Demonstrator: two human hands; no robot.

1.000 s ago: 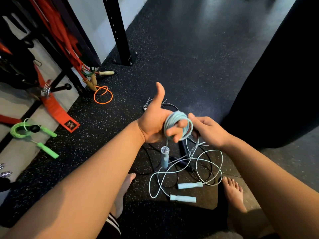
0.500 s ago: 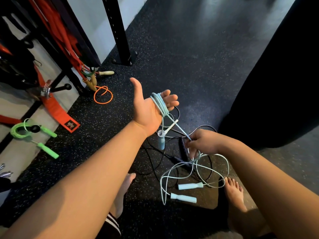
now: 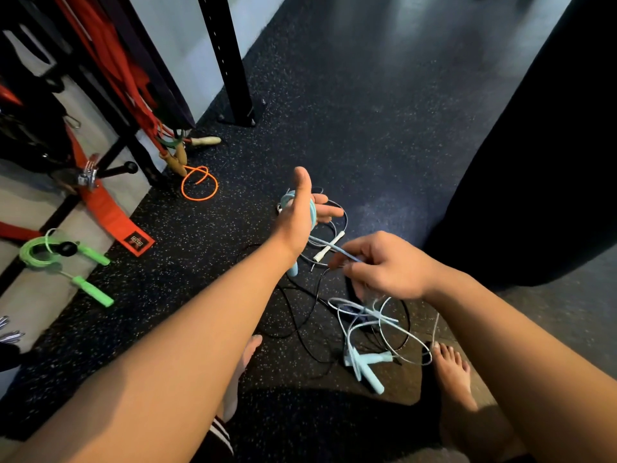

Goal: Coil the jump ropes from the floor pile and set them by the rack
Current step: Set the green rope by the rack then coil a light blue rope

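L hand [image 3: 297, 213] is held up w/ palm flat and fingers spread, acting as a spool: the light-blue rope [image 3: 314, 212] is looped round it, so the open hand keeps the turns one size. One blue handle [image 3: 293, 269] hangs just under that wrist, prob. the starting end. R hand [image 3: 384, 265] is closed in a pinch on the free run of the same rope, just right of and below the spool hand, keeping it taut to feed the next wrap.

The floor pile [image 3: 367, 329] lies below the R hand, between the two bare feet: loose blue loops plus thin black cord, tangled.

Count: 2 blue handles [image 3: 370, 365] crossed in the pile, 1 hanging, so likely 2 blue ropes; 1 white handle [image 3: 329, 246] beside the taut run; black ropes, can't tell how many.

Left of the spool hand, by the rack upright [image 3: 230, 61]: 1 orange rope [image 3: 199, 183] w/ wooden handles, 1 green rope [image 3: 63, 259] coiled, apparently already set down.
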